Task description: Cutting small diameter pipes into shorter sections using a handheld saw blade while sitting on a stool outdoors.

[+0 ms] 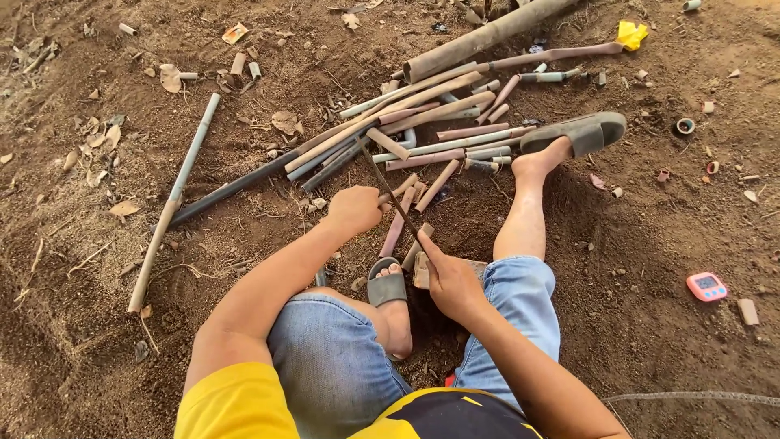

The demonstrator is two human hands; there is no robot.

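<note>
Centre of the frame: the person sits on the bare dirt ground (97,325), knees apart, so the work lies between the legs. The left hand (354,210) is in a closed grip around the end of a short dusty pipe piece (398,223), which runs down toward the left foot in its grey sandal (387,286); the foot seems to brace the piece. The right hand (452,280) has its grip closed on the low end of a thin dark saw blade (388,189), index finger laid along it, seemingly to steer. The blade slants up and left across the pipe piece. Upper centre lies a pile of cut pipes (431,130), within arm's reach; the right leg stretches toward it. A long pale pipe (175,199) lies at left, a pink timer (706,286) at right.
</note>
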